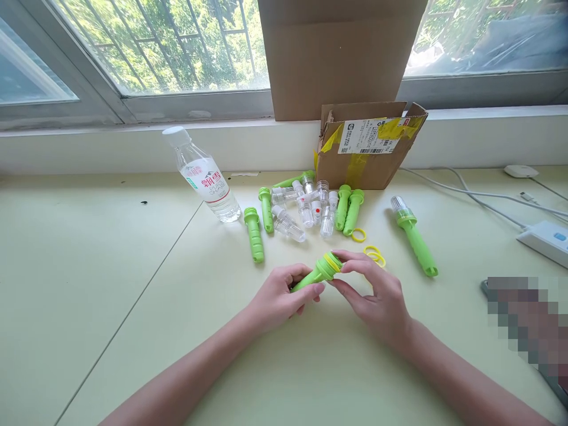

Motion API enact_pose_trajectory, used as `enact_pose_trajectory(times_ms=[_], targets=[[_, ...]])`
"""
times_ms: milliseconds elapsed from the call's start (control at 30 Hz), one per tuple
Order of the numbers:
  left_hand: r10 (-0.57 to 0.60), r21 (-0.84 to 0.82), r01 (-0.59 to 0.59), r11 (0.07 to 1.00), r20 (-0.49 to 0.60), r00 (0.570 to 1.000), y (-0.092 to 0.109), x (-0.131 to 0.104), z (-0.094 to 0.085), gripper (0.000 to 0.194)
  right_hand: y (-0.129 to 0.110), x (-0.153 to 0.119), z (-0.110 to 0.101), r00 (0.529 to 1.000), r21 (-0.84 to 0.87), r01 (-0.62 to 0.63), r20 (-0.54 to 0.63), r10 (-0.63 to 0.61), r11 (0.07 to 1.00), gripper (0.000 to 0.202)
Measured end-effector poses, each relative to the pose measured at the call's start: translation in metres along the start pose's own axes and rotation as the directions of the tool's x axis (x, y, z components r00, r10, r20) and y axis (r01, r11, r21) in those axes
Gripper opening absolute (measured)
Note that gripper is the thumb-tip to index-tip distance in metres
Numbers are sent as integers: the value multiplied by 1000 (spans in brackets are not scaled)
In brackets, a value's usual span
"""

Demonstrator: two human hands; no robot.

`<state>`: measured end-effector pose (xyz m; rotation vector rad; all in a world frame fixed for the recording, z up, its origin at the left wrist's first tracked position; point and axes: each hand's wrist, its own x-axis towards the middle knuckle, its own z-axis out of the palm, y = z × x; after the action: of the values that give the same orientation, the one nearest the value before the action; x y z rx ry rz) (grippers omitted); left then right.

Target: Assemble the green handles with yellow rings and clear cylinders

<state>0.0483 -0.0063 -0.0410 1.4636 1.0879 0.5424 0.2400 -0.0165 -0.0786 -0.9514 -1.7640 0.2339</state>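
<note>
My left hand (284, 296) is wrapped round a green plastic handle (321, 271), its threaded wide end tilted up to the right. A yellow ring (331, 261) sits around that end. The thumb and fingers of my right hand (384, 299) pinch the ring at the handle's rim. Just beyond my right hand lie loose yellow rings (359, 235). Farther back are more green handles (254, 236) and several clear plastic caps (289, 225), heaped together. Off to the right, one green handle (419, 248) has a clear cap (399, 205) fitted on its end.
A water bottle (208, 183) stands at the back left. Behind the heap is an opened cardboard box (368, 160) against the window wall. White cables (479, 194) and a power strip (545, 239) lie at the right, with a blurred phone-like object (523, 325) nearer me.
</note>
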Motion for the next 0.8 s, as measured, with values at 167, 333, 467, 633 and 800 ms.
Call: enact_pose_trajectory(times_ms=[167,333,467,633,800], targets=[[37,3,-37,999,61,997,-1,-2,1,39,-2,2,0,999,12,13,39,-13,1000,28],[51,-59,-46,997,89,995,-4,-2,1,40,-1,3,-1,999,-8,46,4,-46,999,24],[35,-64,-27,998,127,991,-3,-2,-1,40,0,2,-1,998,-3,57,7,-57,998,26],[27,-48,-20,999,153,988,-2,-3,-3,41,0,2,-1,998,7,63,7,-63,998,27],[36,-42,-30,999,159,987,-5,-2,-4,40,-1,3,-1,999,15,54,-7,-54,998,25]])
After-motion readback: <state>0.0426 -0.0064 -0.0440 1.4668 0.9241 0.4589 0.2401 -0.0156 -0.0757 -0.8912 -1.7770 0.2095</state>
